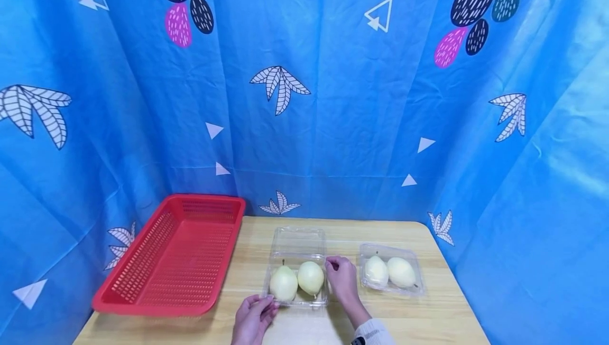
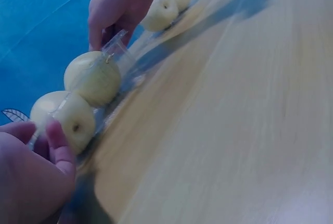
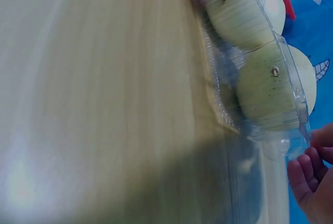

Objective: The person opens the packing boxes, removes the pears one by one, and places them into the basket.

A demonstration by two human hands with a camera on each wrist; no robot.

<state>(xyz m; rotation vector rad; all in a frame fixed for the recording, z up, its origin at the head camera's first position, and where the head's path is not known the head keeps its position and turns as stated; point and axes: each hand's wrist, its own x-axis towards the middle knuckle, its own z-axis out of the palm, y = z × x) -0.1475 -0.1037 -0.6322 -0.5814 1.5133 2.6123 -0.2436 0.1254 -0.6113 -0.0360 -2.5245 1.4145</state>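
A clear plastic clamshell box [image 1: 308,302] sits on the table with its lid [image 1: 298,239] folded back, away from me. Inside lie two pale yellow pears, a left pear [image 1: 283,283] and a right pear [image 1: 311,277]. My left hand [image 1: 255,317] pinches the rim at the box's near left corner, thumb and fingers curled. At the right side, my right hand [image 1: 342,280] pinches the box's edge between thumb and forefinger [image 3: 323,135], its other fingers curled in.
A second clear box [image 1: 413,290] with two pears stands to the right, its lid apparently down. On the left is a red plastic basket [image 1: 164,309] with perforated walls. A blue patterned curtain [image 1: 314,139] hangs behind the wooden table [image 1: 447,310].
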